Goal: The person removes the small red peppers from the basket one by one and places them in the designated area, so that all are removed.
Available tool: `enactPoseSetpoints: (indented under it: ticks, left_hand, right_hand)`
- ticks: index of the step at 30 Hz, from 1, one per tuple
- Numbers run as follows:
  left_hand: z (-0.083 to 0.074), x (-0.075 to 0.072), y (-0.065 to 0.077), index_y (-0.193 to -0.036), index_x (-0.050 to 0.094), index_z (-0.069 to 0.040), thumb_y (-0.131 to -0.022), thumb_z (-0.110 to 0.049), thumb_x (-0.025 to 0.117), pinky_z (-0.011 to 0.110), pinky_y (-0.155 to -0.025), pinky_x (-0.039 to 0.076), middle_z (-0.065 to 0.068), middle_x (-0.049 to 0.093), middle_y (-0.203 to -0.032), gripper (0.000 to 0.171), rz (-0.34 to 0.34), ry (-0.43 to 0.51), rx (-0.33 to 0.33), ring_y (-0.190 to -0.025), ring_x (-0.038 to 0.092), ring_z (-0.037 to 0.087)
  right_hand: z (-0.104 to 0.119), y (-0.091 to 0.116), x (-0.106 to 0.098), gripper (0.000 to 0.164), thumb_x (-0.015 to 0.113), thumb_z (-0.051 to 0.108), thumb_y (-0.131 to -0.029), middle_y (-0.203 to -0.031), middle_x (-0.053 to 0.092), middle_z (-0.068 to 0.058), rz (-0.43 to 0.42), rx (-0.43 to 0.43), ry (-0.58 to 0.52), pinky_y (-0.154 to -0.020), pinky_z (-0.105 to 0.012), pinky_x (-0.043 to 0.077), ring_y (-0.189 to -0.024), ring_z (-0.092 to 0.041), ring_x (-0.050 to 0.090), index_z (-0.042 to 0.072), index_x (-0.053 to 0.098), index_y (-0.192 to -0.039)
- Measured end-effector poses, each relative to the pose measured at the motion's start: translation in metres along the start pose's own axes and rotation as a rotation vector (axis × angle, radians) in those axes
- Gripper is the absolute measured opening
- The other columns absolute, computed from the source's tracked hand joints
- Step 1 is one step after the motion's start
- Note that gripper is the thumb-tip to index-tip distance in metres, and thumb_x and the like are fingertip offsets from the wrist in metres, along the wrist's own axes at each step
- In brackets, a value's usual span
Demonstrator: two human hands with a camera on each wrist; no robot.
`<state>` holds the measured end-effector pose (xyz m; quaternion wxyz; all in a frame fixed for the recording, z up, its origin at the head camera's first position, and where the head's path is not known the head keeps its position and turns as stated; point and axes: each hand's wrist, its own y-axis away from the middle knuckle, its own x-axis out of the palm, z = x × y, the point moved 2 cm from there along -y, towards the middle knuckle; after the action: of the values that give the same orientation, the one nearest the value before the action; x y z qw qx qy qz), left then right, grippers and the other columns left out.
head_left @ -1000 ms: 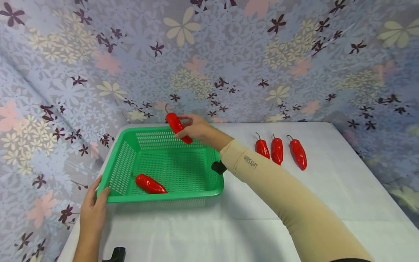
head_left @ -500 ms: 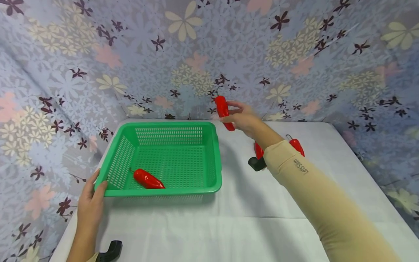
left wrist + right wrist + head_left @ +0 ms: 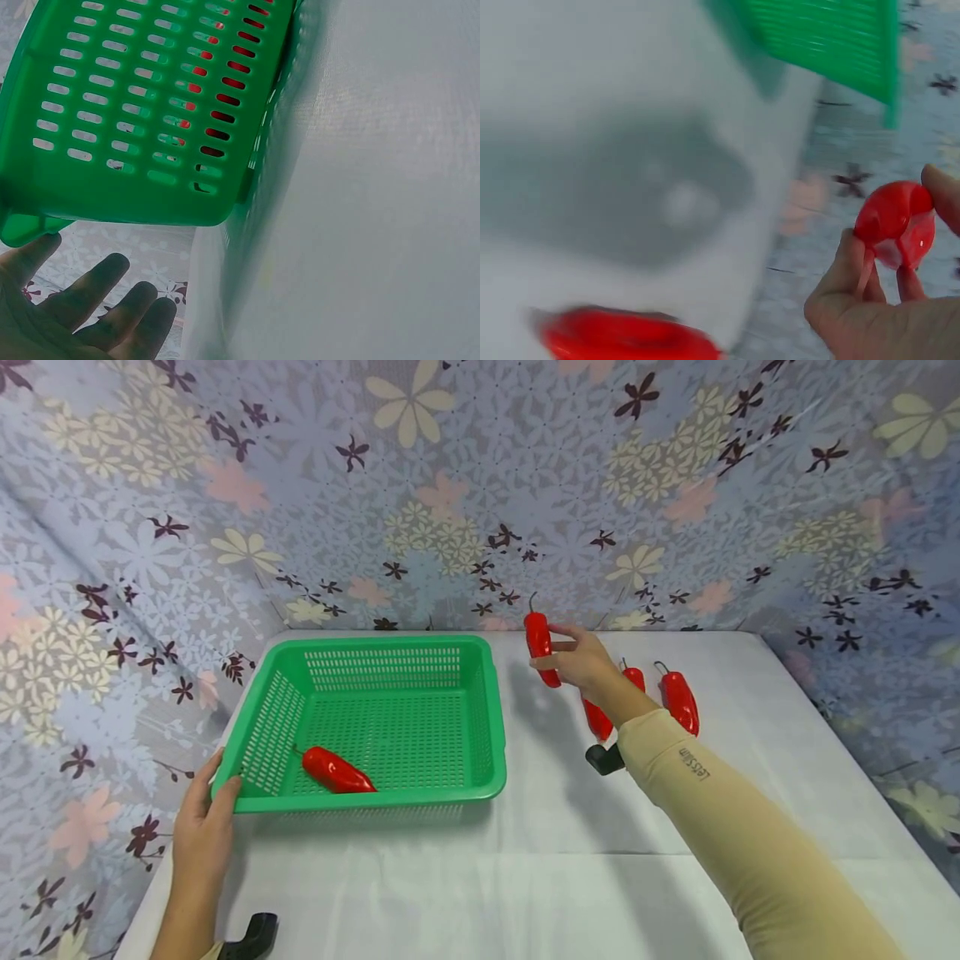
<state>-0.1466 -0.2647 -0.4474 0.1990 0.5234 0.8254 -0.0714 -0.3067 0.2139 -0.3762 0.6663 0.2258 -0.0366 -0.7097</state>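
My right hand point(image 3: 585, 660) holds a red chili pepper point(image 3: 538, 639) between thumb and fingers, stem upward, above the table to the right of the green basket point(image 3: 497, 718). The right wrist view shows this chili pepper point(image 3: 891, 217) end-on in the fingers. My left hand point(image 3: 202, 835) holds the basket's front left corner; the left wrist view shows the fingers point(image 3: 86, 289) stretched out below the rim. One red chili pepper point(image 3: 335, 770) lies inside the basket near its front left. More chili peppers lie on the table, one point(image 3: 597, 718) partly behind my right wrist.
At the right lie two more chili peppers point(image 3: 680, 702) point(image 3: 634, 677), one of them partly hidden by my forearm. White cloth covers the table point(image 3: 420, 893). A flowered backdrop point(image 3: 480, 485) rises along the back and both sides.
My right hand has carried the chili pepper from above the basket's back right part to the table side, first rising, then coming lower. The left hand stays on the basket corner.
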Motion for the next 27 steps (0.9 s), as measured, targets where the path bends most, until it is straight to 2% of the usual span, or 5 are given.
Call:
enactPoseSetpoints:
  ticks: [8, 15, 19, 24, 27]
  left_hand:
    - [0.0, 0.001, 0.001, -0.159, 0.032, -0.034, -0.106, -0.043, 0.044, 0.057, -0.116, 0.019, 0.006, 0.03, -0.162, 0.055, -0.011, -0.016, -0.007, -0.147, 0.026, 0.031]
    - [0.002, 0.001, -0.001, -0.16, 0.031, -0.03, -0.107, -0.039, 0.043, 0.057, -0.116, 0.018, 0.007, 0.028, -0.163, 0.055, -0.01, -0.007, 0.016, -0.147, 0.024, 0.032]
    - [0.002, 0.001, 0.0, -0.16, 0.031, -0.03, -0.107, -0.039, 0.043, 0.057, -0.116, 0.017, 0.006, 0.027, -0.164, 0.055, -0.005, -0.009, 0.013, -0.147, 0.023, 0.032]
    - [0.001, 0.001, 0.0, -0.16, 0.03, -0.03, -0.107, -0.04, 0.042, 0.058, -0.116, 0.017, 0.006, 0.024, -0.164, 0.056, 0.001, -0.012, 0.01, -0.148, 0.021, 0.032]
    - [0.001, 0.001, 0.0, -0.16, 0.03, -0.03, -0.107, -0.04, 0.042, 0.058, -0.116, 0.017, 0.006, 0.025, -0.164, 0.056, -0.002, -0.012, 0.011, -0.148, 0.022, 0.032]
  right_hand:
    - [-0.056, -0.011, 0.013, 0.081, 0.077, 0.008, -0.087, -0.147, 0.046, -0.017, -0.043, 0.078, 0.073, -0.098, -0.049, 0.048, -0.131, -0.036, 0.044, 0.016, 0.036, -0.156]
    - [-0.081, -0.015, 0.017, 0.086, 0.084, 0.014, -0.082, -0.145, 0.047, -0.019, -0.09, 0.085, 0.278, -0.097, -0.05, 0.049, -0.131, -0.038, 0.044, 0.011, 0.036, -0.154]
    - [-0.076, -0.008, 0.018, 0.09, 0.088, 0.021, -0.079, -0.148, 0.045, -0.019, -0.145, -0.001, 0.315, -0.099, -0.05, 0.048, -0.132, -0.038, 0.044, 0.011, 0.038, -0.153]
    - [-0.047, 0.004, 0.013, 0.1, 0.088, 0.04, -0.077, -0.156, 0.037, -0.016, -0.271, -0.21, 0.23, -0.102, -0.053, 0.043, -0.134, -0.04, 0.041, 0.017, 0.034, -0.158]
    - [-0.032, 0.009, 0.009, 0.109, 0.088, 0.05, -0.074, -0.16, 0.032, -0.013, -0.279, -0.232, 0.158, -0.105, -0.056, 0.04, -0.137, -0.039, 0.039, 0.025, 0.027, -0.161]
